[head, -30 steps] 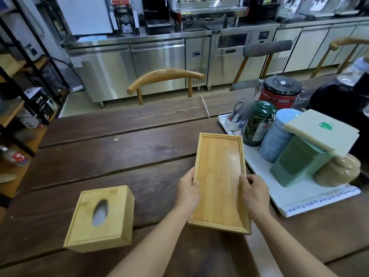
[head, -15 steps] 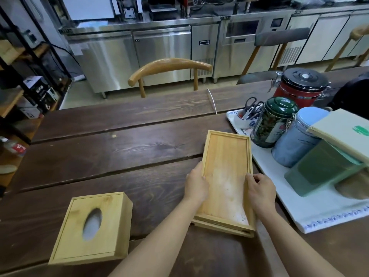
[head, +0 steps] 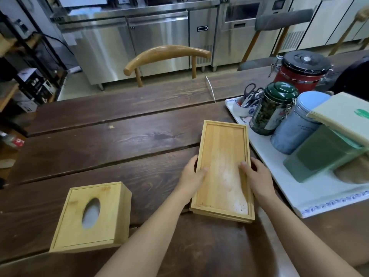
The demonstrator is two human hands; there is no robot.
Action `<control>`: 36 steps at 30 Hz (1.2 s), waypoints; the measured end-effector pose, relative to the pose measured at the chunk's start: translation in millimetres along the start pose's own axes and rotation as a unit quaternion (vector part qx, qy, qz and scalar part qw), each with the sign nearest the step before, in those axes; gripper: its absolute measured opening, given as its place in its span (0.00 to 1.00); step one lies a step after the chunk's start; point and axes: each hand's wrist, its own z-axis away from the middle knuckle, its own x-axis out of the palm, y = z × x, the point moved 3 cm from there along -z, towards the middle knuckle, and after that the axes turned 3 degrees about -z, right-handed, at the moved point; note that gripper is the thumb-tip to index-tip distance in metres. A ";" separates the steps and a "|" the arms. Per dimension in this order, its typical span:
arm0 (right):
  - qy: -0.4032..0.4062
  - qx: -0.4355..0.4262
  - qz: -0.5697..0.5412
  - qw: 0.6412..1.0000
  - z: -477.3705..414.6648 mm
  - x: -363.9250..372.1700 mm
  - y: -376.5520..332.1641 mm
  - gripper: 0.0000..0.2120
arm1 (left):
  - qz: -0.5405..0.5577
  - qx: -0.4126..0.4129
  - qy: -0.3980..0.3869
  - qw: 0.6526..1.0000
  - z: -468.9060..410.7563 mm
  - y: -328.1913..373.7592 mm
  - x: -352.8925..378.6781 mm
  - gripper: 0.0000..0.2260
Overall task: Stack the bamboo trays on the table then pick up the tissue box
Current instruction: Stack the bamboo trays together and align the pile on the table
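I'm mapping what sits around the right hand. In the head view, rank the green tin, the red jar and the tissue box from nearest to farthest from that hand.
From the right hand:
1. Green tin, just beyond it on the white tray, to the right.
2. Tissue box, across the table on the left.
3. Red jar, at the back right, behind the tin.

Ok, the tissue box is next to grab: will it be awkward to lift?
Probably not. The tissue box looks like rigid wood, so it shouldn't flex. Its flat base and squat shape on the table suggest it won't roll or tip. The smooth sides may be slightly slippery, and its width probably suits both hands.
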 end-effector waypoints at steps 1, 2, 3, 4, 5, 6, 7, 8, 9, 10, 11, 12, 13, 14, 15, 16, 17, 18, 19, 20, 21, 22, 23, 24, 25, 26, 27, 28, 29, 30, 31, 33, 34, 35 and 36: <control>-0.016 0.021 -0.037 0.999 -1.5 0.7 -0.2 0.21 | 0.018 -0.008 -0.013 1.000 -1.0 0.7 0.1 0.20; -0.034 0.037 -0.076 0.996 -3.0 1.8 -0.8 0.21 | 0.031 -0.015 -0.023 0.999 -3.3 1.8 0.0 0.20; -0.053 0.043 -0.108 0.992 -5.0 3.1 -1.9 0.21 | 0.041 -0.017 -0.033 0.998 -6.8 3.4 0.0 0.20; -0.068 0.043 -0.125 0.989 -7.9 4.2 -2.0 0.20 | 0.050 -0.017 -0.041 0.998 -11.4 4.6 0.2 0.20; -0.079 0.045 -0.136 0.987 -10.5 4.9 -3.4 0.20 | 0.058 -0.015 -0.049 0.997 -16.1 6.3 0.9 0.20; -0.087 0.048 -0.147 0.984 -13.5 5.6 -5.2 0.20 | 0.069 -0.013 -0.053 0.996 -20.3 7.8 2.0 0.20; -0.092 0.054 -0.161 0.981 -16.8 6.2 -5.9 0.20 | 0.079 -0.014 -0.056 0.995 -23.9 8.3 3.3 0.20; -0.098 0.057 -0.181 0.977 -18.9 7.2 -6.7 0.20 | 0.089 -0.015 -0.058 0.994 -26.5 8.0 4.5 0.21; -0.100 0.060 -0.199 0.973 -20.3 7.6 -6.5 0.19 | 0.095 -0.016 -0.059 0.994 -28.2 7.1 5.9 0.21; -0.101 0.058 -0.213 0.970 -20.7 8.3 -6.5 0.19 | 0.098 -0.015 -0.060 0.993 -29.0 5.9 7.1 0.22; -0.101 0.054 -0.218 0.969 -20.9 8.3 -5.5 0.19 | 0.102 -0.014 -0.061 0.993 -29.8 4.0 8.2 0.23; -0.101 0.052 -0.220 0.969 -20.6 8.6 -4.2 0.19 | 0.106 -0.015 -0.059 0.992 -30.8 1.4 9.1 0.23; -0.103 0.051 -0.221 0.968 -19.8 8.8 -2.3 0.20 | 0.112 -0.015 -0.057 0.992 -31.3 -1.2 9.5 0.24; -0.105 0.050 -0.228 0.967 -19.4 8.8 -1.2 0.19 | 0.118 -0.016 -0.056 0.991 -31.8 -3.2 9.9 0.24; -0.110 0.048 -0.237 0.964 -19.3 8.8 -1.1 0.19 | 0.123 -0.015 -0.057 0.991 -32.2 -4.5 10.5 0.25; -0.114 0.049 -0.247 0.961 -19.4 8.4 -1.7 0.19 | 0.128 -0.014 -0.060 0.990 -32.4 -5.0 11.2 0.25; -0.117 0.051 -0.253 0.959 -19.1 7.8 -2.5 0.19 | 0.130 -0.012 -0.064 0.989 -32.4 -5.0 11.7 0.25; -0.122 0.051 -0.258 0.957 -18.7 7.5 -2.4 0.19 | 0.130 -0.011 -0.068 0.989 -32.1 -4.6 11.6 0.25; -0.127 0.048 -0.261 0.956 -17.7 7.1 -1.9 0.20 | 0.131 -0.009 -0.071 0.989 -32.0 -4.5 11.4 0.25; -0.132 0.046 -0.264 0.954 -15.9 6.6 -0.6 0.21 | 0.133 -0.008 -0.073 0.988 -32.0 -5.0 10.5 0.25; -0.139 0.047 -0.265 0.953 -13.2 6.1 1.8 0.22 | 0.137 -0.007 -0.076 0.988 -31.5 -6.2 9.6 0.24; -0.142 0.048 -0.268 0.952 -10.2 6.2 4.5 0.23 | 0.140 -0.004 -0.078 0.987 -30.3 -8.1 9.0 0.24; -0.144 0.047 -0.268 0.951 -7.3 6.3 7.0 0.23 | 0.144 -0.001 -0.080 0.986 -28.5 -10.3 8.9 0.23; -0.142 0.049 -0.269 0.951 -4.1 6.1 8.4 0.23 | 0.149 0.000 -0.081 0.986 -26.5 -12.3 9.3 0.23; -0.139 0.053 -0.268 0.952 -2.0 6.5 10.3 0.23 | 0.154 0.001 -0.080 0.985 -24.6 -14.3 10.3 0.24; -0.133 0.053 -0.267 0.953 -0.8 7.1 11.8 0.24 | 0.159 0.001 -0.079 0.984 -23.2 -15.9 11.6 0.24; -0.126 0.049 -0.263 0.955 -0.3 7.4 12.6 0.25 | 0.164 0.000 -0.079 0.983 -22.6 -17.1 12.8 0.25; -0.122 0.046 -0.257 0.958 0.1 7.9 12.3 0.25 | 0.171 0.000 -0.079 0.982 -22.4 -17.6 13.5 0.25; -0.120 0.039 -0.249 0.960 -0.4 8.3 13.1 0.25 | 0.177 0.001 -0.081 0.981 -22.3 -17.6 14.0 0.24; -0.118 0.036 -0.239 0.963 -0.7 8.9 13.4 0.25 | 0.181 0.002 -0.082 0.980 -22.3 -17.6 13.6 0.24; -0.117 0.034 -0.234 0.965 -0.5 9.2 12.9 0.25 | 0.183 0.003 -0.083 0.980 -22.4 -17.3 13.1 0.23; -0.115 0.036 -0.234 0.965 -1.0 9.5 13.4 0.25 | 0.184 0.003 -0.086 0.979 -23.4 -18.5 12.5 0.23; -0.116 0.041 -0.238 0.964 -1.2 9.4 13.7 0.25 | 0.182 0.004 -0.088 0.979 -23.9 -19.1 12.5 0.23; -0.122 0.044 -0.243 0.961 -2.5 9.5 14.3 0.24 | 0.178 0.005 -0.088 0.980 -24.7 -19.6 12.3 0.24; -0.131 0.045 -0.248 0.959 -3.0 9.3 12.7 0.23 | 0.173 0.006 -0.090 0.981 -25.5 -19.6 11.7 0.25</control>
